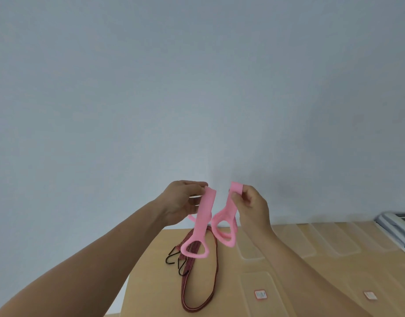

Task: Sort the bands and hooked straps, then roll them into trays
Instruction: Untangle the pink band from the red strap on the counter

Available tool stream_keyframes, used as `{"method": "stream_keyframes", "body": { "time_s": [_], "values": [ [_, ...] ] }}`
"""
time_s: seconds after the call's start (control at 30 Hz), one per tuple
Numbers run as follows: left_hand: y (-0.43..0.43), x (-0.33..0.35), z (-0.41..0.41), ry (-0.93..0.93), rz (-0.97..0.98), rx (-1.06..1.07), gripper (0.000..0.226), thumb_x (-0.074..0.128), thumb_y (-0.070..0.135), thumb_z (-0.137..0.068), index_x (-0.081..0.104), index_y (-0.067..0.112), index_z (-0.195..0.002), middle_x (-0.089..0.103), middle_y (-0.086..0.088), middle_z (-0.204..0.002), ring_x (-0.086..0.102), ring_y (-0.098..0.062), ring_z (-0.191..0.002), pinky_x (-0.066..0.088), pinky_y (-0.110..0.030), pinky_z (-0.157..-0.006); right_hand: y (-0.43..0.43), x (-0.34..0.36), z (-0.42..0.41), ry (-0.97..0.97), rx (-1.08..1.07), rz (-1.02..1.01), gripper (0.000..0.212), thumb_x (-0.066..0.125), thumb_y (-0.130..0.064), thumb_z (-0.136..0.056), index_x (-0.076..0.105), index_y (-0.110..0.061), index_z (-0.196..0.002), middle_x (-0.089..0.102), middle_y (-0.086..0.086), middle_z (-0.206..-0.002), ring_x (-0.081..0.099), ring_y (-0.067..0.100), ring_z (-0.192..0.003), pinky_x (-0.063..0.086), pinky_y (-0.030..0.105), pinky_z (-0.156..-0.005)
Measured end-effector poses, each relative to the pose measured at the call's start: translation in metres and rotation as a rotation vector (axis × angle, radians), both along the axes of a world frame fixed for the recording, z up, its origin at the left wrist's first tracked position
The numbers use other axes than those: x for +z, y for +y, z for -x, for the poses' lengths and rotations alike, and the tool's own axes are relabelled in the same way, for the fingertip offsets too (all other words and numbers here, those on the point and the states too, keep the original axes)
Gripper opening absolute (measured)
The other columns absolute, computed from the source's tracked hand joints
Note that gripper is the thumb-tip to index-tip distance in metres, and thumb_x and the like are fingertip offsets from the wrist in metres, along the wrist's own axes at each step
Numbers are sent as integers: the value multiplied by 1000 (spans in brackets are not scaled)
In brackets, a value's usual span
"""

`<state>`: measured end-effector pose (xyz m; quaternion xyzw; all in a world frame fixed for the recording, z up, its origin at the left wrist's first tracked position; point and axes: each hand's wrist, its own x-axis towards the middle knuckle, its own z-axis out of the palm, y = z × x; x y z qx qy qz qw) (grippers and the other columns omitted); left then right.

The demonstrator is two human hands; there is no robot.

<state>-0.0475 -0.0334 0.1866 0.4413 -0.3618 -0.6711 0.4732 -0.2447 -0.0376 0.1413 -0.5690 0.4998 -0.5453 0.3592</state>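
Head camera shows both hands raised before the wall: left hand (181, 200) pinches 1 upper end of the pink band (203, 216), right hand (251, 202) pinches the other. Its looped ends dangle above the striped hooked strap (188, 266) on the table (151, 282), beside clear trays (334, 243).

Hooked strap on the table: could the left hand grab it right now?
Probably not yet: the left hand pinches the pink band. Otherwise the way looks free, as the hooked strap lies uncovered on the table below it.

Two pink bands (202, 221), one hooked strap (184, 285).
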Motion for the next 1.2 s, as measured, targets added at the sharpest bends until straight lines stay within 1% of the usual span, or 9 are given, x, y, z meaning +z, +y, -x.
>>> {"method": "stream_keyframes", "body": {
  "time_s": [0.17, 0.3, 0.4, 0.53, 0.7, 0.87, 1.0, 1.13, 1.2],
  "values": [
    [7, 9, 2, 33, 41, -181, 23, 57, -8, -87, 67, -5, -108, 68, -16, -94, 64, -26, -79, 57, -33, -74, 5, 12, -6, 42, 76, 9, 15, 54, -23, -98, 66, -30, -94, 68, 3, -92, 61, 9, -76, 53, 25, -69],
    [8, 13, 5, 28, 73, -148, 39, 56, -16, -87, 57, -3, -124, 70, -20, -105, 68, -27, -87, 58, -32, -77, 19, 9, -13, -203, 328, -207, 20, 61, -39, -90, 69, -30, -106, 72, 5, -103, 70, 20, -89, 60, 40, -70],
    [8, 12, 10, -8, 97, -10, 36, 65, -12, -86, 59, -1, -120, 69, -22, -111, 71, -24, -86, 60, -27, -73, 23, 9, -15, -217, 290, -221, 28, 70, -35, -79, 68, -24, -105, 74, 10, -99, 73, 24, -86, 56, 34, -68],
    [6, 9, 18, 28, 104, 191, 26, 71, -13, -80, 64, -3, -103, 69, -16, -90, 72, -23, -73, 59, -25, -64, 25, 6, -24, -108, 176, -176, 10, 64, -20, -92, 66, -23, -101, 75, 2, -83, 71, 19, -71, 56, 31, -61],
    [3, 11, 22, 142, 34, 341, 22, 74, -14, -76, 61, 0, -87, 67, -16, -79, 69, -26, -66, 59, -28, -58, 34, -2, -34, -130, 265, -172, 8, 65, -19, -95, 69, -16, -100, 76, 1, -92, 72, 17, -83, 58, 29, -70],
    [-1, 6, 22, 161, -18, 421, 19, 73, -12, -78, 60, 2, -78, 66, -14, -78, 67, -27, -71, 60, -36, -73, 40, -8, -45, -58, 255, -176, 21, 77, -11, -83, 67, -18, -100, 76, 0, -91, 73, 19, -83, 58, 28, -70],
    [1, 0, 13, 99, 39, 337, 12, 73, 0, -85, 61, 0, -85, 66, -13, -86, 68, -23, -72, 61, -31, -68, 39, -8, -47, -52, 161, -230, 13, 73, -14, -80, 68, -17, -92, 74, 10, -86, 71, 28, -78, 58, 47, -75],
    [11, -20, -7, -380, 183, 50, 44, 73, 36, -87, 59, 11, -120, 65, -1, -115, 64, -14, -103, 55, -32, -83, 36, -5, -38, -183, 132, -262, 16, 76, -14, -82, 69, -15, -96, 75, 9, -85, 73, 27, -75, 61, 42, -69],
    [20, -34, -8, -415, 184, -193, 43, 70, 35, -90, 58, 13, -125, 68, -4, -117, 67, -15, -104, 55, -28, -82, 32, -4, -33, -202, 76, -256, 14, 75, -15, -84, 70, -12, -96, 76, 10, -86, 74, 29, -78, 61, 42, -71]
  ]
}}
